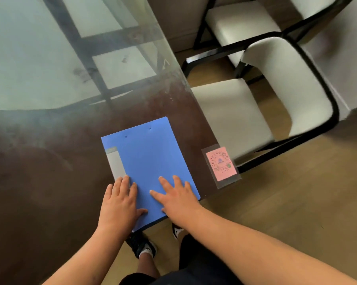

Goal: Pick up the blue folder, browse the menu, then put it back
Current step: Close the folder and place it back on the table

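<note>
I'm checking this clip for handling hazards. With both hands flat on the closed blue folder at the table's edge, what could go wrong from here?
The blue folder overhangs the near edge of the glass table; under the flat left hand and right hand it might slide off the glass before any grip forms. Neither hand curls around an edge, so lifting may fumble. Sliding it rightward could catch the pink card at the corner.

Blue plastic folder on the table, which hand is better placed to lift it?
Left hand, probably: its thumb reaches the blue plastic folder's near edge overhanging the table; the right hand lies flat on the cover.
</note>
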{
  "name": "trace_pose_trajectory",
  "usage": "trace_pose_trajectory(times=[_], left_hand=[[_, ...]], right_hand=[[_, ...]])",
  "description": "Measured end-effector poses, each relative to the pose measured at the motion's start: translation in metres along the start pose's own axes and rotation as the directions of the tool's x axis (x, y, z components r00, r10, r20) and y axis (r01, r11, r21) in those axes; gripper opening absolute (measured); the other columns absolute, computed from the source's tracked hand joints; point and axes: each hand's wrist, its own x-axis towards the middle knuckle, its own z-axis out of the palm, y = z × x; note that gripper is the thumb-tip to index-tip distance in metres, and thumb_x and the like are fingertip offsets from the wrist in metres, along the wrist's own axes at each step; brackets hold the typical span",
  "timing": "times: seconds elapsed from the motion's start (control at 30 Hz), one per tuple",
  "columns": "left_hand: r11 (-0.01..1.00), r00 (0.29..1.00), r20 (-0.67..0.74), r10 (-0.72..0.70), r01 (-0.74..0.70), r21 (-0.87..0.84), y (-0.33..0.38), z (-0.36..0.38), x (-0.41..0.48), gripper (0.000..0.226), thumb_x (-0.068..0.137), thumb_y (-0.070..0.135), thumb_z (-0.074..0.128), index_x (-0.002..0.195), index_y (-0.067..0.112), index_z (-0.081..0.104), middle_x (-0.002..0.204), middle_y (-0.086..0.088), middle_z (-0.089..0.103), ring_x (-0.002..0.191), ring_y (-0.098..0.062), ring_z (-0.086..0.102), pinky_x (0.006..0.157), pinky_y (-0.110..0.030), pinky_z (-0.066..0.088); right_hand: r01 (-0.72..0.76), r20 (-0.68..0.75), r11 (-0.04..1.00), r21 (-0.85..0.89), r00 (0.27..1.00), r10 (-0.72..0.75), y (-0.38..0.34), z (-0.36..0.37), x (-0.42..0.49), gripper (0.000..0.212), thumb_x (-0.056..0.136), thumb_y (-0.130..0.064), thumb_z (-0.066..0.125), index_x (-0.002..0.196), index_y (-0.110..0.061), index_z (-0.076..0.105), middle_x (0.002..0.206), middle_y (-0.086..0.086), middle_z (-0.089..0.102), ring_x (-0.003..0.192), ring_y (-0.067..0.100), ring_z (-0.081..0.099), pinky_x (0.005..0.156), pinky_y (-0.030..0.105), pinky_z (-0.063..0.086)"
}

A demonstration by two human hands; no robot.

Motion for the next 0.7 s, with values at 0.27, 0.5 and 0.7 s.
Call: trace_pose_trajectory(times=[0.27, 0.5, 0.7], left_hand=[[0.997, 0.997, -0.031, 0.072, -0.072, 0.020, 0.034, -0.011, 0.027, 0.092, 0.071, 0.069, 0.079, 0.134, 0.005, 0.063, 0.151, -0.023, 0.053, 0.140, -0.044, 0.048, 0.114, -0.061, 0.041], [0.995, 0.997, -0.034, 0.073, -0.070, 0.067, 0.047, -0.015, 0.031, 0.094, 0.083, 0.081, 0.055, 0.149, 0.014, 0.048, 0.165, -0.016, 0.036, 0.152, -0.038, 0.031, 0.123, -0.055, 0.029], [0.994, 0.996, -0.035, 0.079, -0.076, 0.083, 0.054, -0.016, 0.036, 0.093, 0.085, 0.082, 0.049, 0.150, 0.016, 0.042, 0.168, -0.014, 0.030, 0.155, -0.035, 0.025, 0.124, -0.054, 0.026]], right_hand=[[-0.027, -0.010, 0.999, 0.041, 1.000, 0.028, 0.046, -0.002, -0.010, 0.067, 0.103, -0.034, 0.061, 0.160, -0.039, 0.026, 0.174, 0.013, 0.009, 0.150, 0.053, 0.014, 0.114, 0.073, 0.028], [-0.026, -0.012, 0.999, 0.041, 1.000, 0.026, 0.058, -0.005, -0.019, 0.069, 0.103, -0.035, 0.062, 0.161, -0.037, 0.026, 0.175, 0.013, 0.009, 0.152, 0.051, 0.015, 0.115, 0.071, 0.029], [-0.029, -0.003, 0.999, 0.029, 1.000, 0.029, 0.065, -0.008, -0.021, 0.069, 0.103, -0.038, 0.061, 0.161, -0.038, 0.024, 0.175, 0.012, 0.009, 0.152, 0.051, 0.015, 0.115, 0.069, 0.031]])
